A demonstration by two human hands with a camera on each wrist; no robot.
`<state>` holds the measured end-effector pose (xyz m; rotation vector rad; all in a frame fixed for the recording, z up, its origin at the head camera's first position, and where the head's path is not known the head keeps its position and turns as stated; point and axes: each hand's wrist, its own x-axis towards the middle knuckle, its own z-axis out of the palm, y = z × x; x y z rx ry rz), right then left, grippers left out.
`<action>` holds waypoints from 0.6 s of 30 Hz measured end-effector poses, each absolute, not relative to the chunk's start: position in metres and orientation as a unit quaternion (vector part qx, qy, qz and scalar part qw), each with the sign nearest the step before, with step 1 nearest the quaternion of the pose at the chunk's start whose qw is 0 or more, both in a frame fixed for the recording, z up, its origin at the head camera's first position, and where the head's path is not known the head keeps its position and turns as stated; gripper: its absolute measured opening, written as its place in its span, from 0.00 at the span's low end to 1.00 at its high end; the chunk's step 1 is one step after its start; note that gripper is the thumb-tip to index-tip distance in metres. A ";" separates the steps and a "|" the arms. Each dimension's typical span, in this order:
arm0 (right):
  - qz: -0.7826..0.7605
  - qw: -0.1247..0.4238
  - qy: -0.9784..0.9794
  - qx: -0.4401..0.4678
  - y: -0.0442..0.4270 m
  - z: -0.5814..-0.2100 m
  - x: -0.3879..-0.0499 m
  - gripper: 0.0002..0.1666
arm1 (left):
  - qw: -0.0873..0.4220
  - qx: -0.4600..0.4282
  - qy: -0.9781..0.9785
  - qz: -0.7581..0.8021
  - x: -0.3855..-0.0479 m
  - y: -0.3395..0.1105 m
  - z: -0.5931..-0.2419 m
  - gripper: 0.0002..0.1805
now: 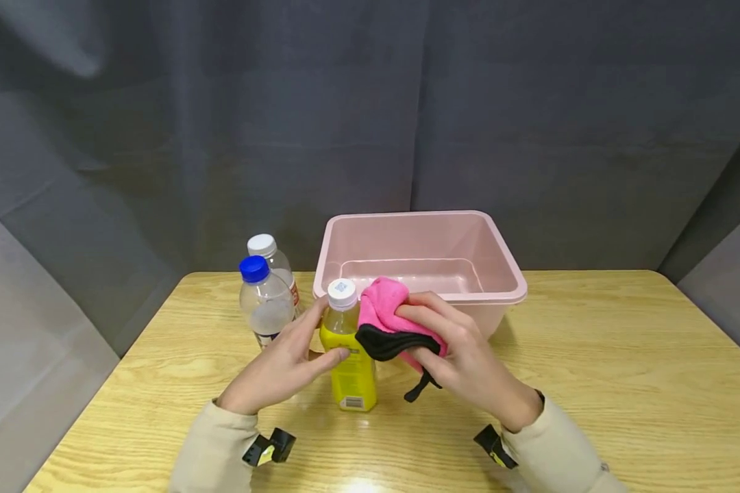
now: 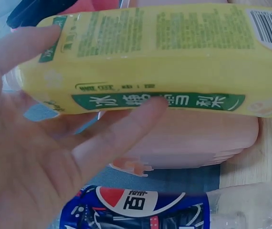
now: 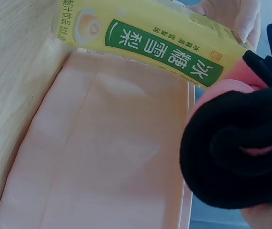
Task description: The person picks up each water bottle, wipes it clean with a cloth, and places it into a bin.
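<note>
A yellow-labelled drink bottle [image 1: 353,373] with a white cap stands upright on the table. My left hand [image 1: 286,366] holds it near the top of its label, thumb on the front and fingers round the left side; some fingertips are hidden behind it. Beside the bottle's right side, my right hand [image 1: 459,346] grips a folded pink cloth [image 1: 384,305] with black trim and a black cord. In the right wrist view, the black trim [image 3: 231,148] curls into a roll. Whether the cloth touches the bottle cannot be told.
Behind the hands sits a pale pink plastic bin [image 1: 512,294]. Left of it stand a clear bottle with a blue cap [image 1: 254,269] and another with a white cap [image 1: 262,244]. A grey curtain [image 1: 370,103] hangs along the wooden table's [image 1: 623,370] back edge.
</note>
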<state>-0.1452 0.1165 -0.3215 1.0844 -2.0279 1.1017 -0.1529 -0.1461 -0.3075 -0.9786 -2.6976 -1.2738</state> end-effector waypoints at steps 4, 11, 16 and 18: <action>0.391 0.288 -0.773 0.408 0.118 -0.322 -0.144 0.28 | 0.002 -0.322 -0.859 -0.399 -0.154 -0.147 -0.308 0.40; 0.363 0.267 -0.791 0.414 0.121 -0.323 -0.144 0.26 | -0.003 -0.316 -0.862 -0.396 -0.153 -0.146 -0.308 0.40; 0.338 0.219 -0.817 0.413 0.121 -0.329 -0.146 0.25 | -0.003 -0.312 -0.866 -0.389 -0.152 -0.145 -0.307 0.40; 0.317 0.175 -0.837 0.409 0.120 -0.333 -0.147 0.24 | -0.003 -0.307 -0.871 -0.383 -0.151 -0.145 -0.307 0.40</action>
